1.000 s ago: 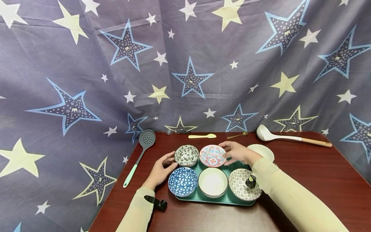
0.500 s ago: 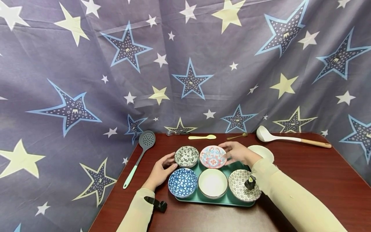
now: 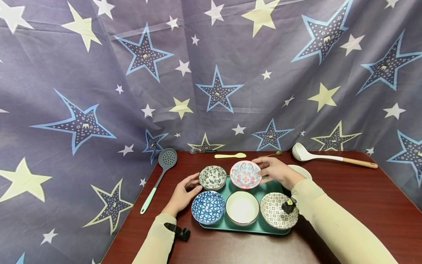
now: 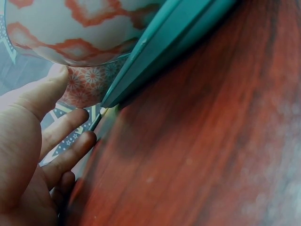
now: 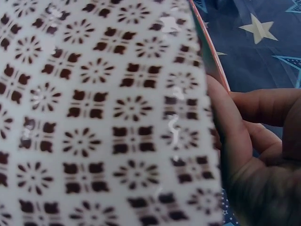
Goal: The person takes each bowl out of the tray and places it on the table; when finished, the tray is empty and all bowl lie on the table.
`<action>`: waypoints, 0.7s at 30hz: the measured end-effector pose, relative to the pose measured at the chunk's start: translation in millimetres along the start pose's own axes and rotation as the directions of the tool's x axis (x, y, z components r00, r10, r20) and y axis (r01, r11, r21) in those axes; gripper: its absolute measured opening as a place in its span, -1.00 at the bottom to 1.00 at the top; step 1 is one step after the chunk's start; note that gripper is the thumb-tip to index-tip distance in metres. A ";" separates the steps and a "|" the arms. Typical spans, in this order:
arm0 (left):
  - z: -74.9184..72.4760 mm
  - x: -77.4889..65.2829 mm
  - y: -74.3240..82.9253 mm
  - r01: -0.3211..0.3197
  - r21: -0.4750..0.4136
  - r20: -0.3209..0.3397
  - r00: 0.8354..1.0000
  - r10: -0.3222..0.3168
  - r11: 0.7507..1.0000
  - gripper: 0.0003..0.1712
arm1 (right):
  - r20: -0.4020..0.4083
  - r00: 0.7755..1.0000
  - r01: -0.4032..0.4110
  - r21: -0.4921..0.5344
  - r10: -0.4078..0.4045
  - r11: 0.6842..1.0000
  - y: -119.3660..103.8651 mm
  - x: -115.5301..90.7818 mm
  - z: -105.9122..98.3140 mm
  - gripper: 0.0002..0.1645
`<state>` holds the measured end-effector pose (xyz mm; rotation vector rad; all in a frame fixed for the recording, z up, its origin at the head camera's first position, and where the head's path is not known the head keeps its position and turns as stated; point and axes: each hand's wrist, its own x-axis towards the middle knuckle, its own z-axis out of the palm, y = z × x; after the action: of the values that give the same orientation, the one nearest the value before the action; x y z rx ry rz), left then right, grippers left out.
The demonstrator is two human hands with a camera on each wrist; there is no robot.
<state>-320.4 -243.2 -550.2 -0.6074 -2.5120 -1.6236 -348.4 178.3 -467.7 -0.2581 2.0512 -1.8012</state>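
Observation:
My right hand (image 3: 273,169) pinches the rim of a pink-and-blue patterned bowl (image 3: 245,174), held tilted above the back of a green tray (image 3: 242,230). In the right wrist view, the bowl's thin edge shows between thumb and fingers. My left hand (image 3: 184,193) rests beside a small black-and-white floral bowl (image 3: 212,178); in the left wrist view its thumb touches that bowl's red-flowered side (image 4: 87,84), while the other fingers lie relaxed. Along the tray's front sit a blue triangle-patterned bowl (image 3: 208,207), a plain cream bowl (image 3: 242,208) and a brown-checked bowl (image 3: 277,211).
A white bowl (image 3: 300,171) stands behind my right wrist. A grey slotted spoon (image 3: 167,159) lies at left, a white ladle (image 3: 301,152) at back right. A yellow spoon (image 3: 230,156) and small utensils line the table's back edge, before a star-patterned curtain (image 3: 211,55).
My right hand has moved slightly up and to the right, with the pink bowl lifting and tilting along with it. The left hand and the other bowls stay where they were.

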 end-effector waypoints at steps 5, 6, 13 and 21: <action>-0.2 -0.6 1.2 0.004 0.002 0.000 1.000 -0.004 1.000 -0.33 | -0.009 0.999 0.035 0.034 -0.034 0.999 -5.1 -8.3 -5.9 -0.28; -0.2 -0.6 1.2 0.004 0.002 0.000 1.000 -0.004 1.000 -0.33 | -0.015 0.999 0.040 0.047 -0.039 0.998 -6.0 -10.1 -7.0 -0.28; 0.6 -0.3 0.5 -0.001 -0.007 -0.003 1.000 0.001 1.000 -0.32 | -0.025 0.995 0.095 0.104 -0.093 0.990 -8.4 -22.4 -13.2 -0.28; 0.3 0.0 0.2 0.012 -0.004 0.007 1.000 -0.012 1.000 -0.31 | -0.067 0.991 0.124 0.141 -0.115 0.982 -6.3 -33.1 -17.2 -0.27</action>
<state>-320.3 -242.8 -550.1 -0.6003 -2.5227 -1.6339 -326.3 205.8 -454.3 -0.2955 1.9689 -2.0429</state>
